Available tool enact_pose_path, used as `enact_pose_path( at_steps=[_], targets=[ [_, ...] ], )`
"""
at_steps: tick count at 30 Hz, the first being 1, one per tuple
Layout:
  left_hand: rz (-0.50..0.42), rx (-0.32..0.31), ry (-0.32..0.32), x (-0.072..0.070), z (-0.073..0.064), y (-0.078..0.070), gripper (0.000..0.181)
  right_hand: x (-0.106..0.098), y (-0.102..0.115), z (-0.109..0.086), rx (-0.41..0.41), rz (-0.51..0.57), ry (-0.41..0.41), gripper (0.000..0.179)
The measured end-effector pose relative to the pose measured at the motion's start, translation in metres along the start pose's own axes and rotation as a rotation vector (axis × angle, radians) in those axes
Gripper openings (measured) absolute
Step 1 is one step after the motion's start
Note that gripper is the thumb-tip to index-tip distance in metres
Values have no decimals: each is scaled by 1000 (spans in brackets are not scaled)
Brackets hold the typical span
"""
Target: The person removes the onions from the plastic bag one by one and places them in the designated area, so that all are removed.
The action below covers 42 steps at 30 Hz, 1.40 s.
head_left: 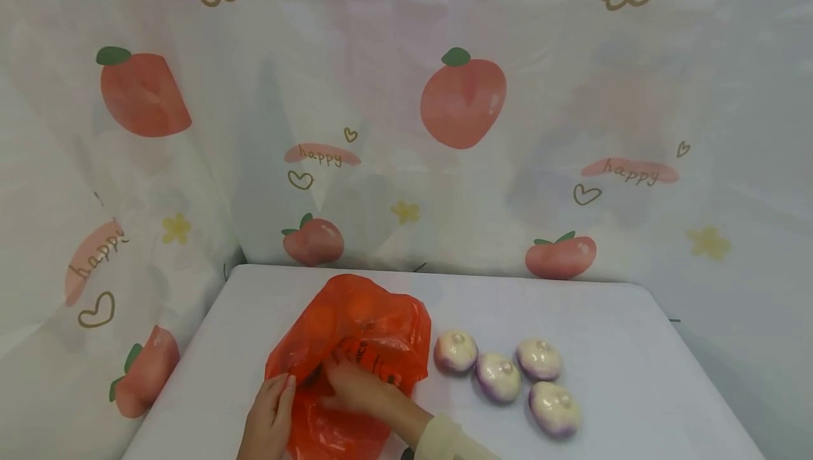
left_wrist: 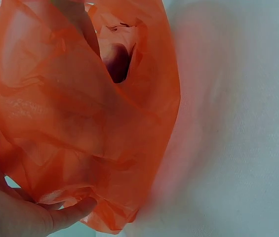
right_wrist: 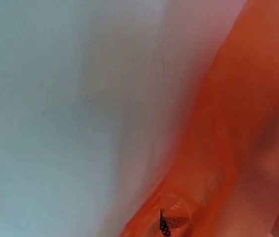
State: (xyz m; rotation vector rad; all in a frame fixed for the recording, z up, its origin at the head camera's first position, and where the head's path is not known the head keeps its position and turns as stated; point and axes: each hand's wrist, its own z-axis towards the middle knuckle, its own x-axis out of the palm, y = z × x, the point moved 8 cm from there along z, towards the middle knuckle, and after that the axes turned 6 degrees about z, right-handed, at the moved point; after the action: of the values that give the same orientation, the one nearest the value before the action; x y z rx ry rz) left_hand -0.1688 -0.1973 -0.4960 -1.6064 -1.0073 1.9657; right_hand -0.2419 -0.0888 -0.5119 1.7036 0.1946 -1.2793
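A red-orange plastic bag (head_left: 362,305) lies on the table, its mouth facing the near side. My left hand (head_left: 267,414) pinches the left edge of the mouth; the left wrist view shows its thumb and fingers (left_wrist: 75,213) on the thin plastic. Reaching in from the right, my right hand (head_left: 356,382) is partly inside the bag, and its fingertips are hidden, so I cannot tell whether they hold anything. Round shapes show through the far part of the bag. A dark reddish round thing (left_wrist: 115,61) appears through the opening in the left wrist view.
Several white-and-purple turnips (head_left: 498,377) sit in a loose group on the white table (head_left: 635,375), right of the bag. A printed cloth backdrop (head_left: 381,58) rises behind the table and along its left side.
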Motion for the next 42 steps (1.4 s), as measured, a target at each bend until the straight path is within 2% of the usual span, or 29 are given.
enact_pose_path(
  at_steps=[3, 7, 11, 17, 25, 31, 37, 42],
  targets=[
    [4, 28, -15, -1, -1, -1, 42, 0, 0, 2, -12, 40, -26, 73],
    [-8, 52, -29, -2, -1, -1, 39, -3, 4, 6, -74, 72, -59, 64],
    [-18, 42, -17, 0, 0, -1, 40, -6, 9, 10, -128, 63, -75, 52],
    [-35, -19, 30, 2, 2, 3, 46, -6, 11, 13, -125, 45, -53, 49],
    [-45, -25, 9, -1, 1, 3, 42, -8, 17, 14, -161, 86, -79, 50],
    [-19, -12, -4, -2, 0, 3, 45, -6, 16, 14, -134, 86, -75, 52],
    [-27, 12, -28, -2, -1, 2, 42, -3, 16, 19, -155, 217, -93, 48],
    [-27, 25, -39, -4, -1, 1, 40, 0, 14, 22, -162, 199, -105, 49]
  ],
)
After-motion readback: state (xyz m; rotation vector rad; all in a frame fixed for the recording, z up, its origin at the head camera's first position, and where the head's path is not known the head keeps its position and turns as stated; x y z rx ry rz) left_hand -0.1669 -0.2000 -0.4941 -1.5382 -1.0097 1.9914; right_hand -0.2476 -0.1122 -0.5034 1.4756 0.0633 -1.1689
